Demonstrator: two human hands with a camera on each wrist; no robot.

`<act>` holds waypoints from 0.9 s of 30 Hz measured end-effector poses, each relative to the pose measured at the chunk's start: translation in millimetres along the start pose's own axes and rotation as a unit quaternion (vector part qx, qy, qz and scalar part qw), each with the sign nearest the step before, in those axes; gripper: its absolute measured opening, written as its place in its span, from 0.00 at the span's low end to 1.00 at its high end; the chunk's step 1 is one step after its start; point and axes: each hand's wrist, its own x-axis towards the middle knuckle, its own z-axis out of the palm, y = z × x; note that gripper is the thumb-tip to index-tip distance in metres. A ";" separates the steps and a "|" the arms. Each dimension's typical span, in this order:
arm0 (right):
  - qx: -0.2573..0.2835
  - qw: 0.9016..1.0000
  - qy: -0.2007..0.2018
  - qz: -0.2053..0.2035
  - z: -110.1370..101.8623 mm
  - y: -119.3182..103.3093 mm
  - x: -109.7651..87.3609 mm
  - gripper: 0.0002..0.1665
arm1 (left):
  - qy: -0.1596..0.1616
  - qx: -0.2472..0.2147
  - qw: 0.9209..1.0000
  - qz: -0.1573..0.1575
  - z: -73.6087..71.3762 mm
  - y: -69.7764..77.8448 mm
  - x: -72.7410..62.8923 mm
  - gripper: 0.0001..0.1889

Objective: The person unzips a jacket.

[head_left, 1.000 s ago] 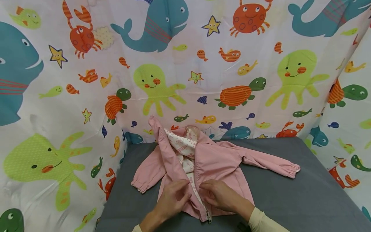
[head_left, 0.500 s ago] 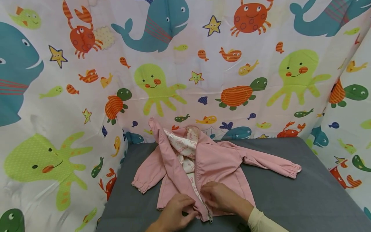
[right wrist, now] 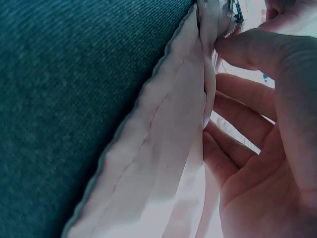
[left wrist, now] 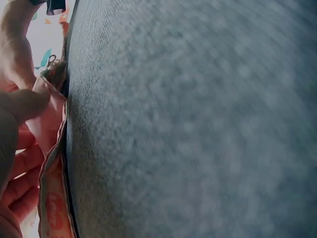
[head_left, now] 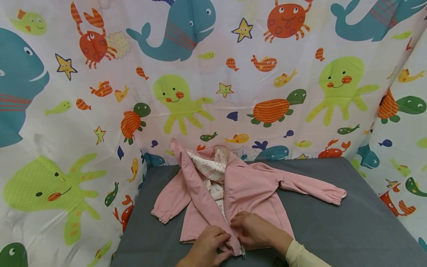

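Observation:
A pink jacket [head_left: 253, 185] lies front up, its front gaping at the top over a white patterned lining [head_left: 213, 168]. The zipper's metal end [head_left: 243, 252] shows at the bottom hem. My left hand [head_left: 211, 244] pinches the left front panel near the hem, thumb [left wrist: 32, 104] on the pink cloth. My right hand [head_left: 255, 228] holds the other front edge just above the zipper end. In the right wrist view its thumb [right wrist: 252, 49] and fingertips meet the folded edge of the cloth. Both hands are close together at the bottom of the front opening.
A dark grey cloth-covered table [head_left: 333, 230] lies under the jacket. One jacket sleeve [head_left: 310, 187] stretches right; the other sleeve [head_left: 170, 200] is bent at the left. Behind stands a white curtain [head_left: 200, 111] printed with sea animals.
My left hand has moved down and right along the left front edge toward the hem, drawing that edge closer to the right one. My right hand has shifted only slightly downward.

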 end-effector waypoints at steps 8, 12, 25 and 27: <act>0.023 1.000 -0.017 -0.001 -0.1 -0.9 -3.9 0.13 | -0.006 0.029 1.000 0.009 11.0 -4.5 0.2 0.18; 0.033 0.999 -0.011 0.000 1.2 -0.9 -5.3 0.11 | 0.000 0.039 0.999 0.023 15.7 -6.4 1.7 0.14; 0.040 0.999 0.000 -0.006 4.3 1.8 -9.5 0.27 | 0.030 0.041 0.997 0.050 18.7 -7.7 5.1 0.11; 0.031 0.999 0.010 -0.012 6.1 3.6 -9.5 0.26 | 0.034 0.039 0.997 0.053 18.5 -7.8 5.6 0.12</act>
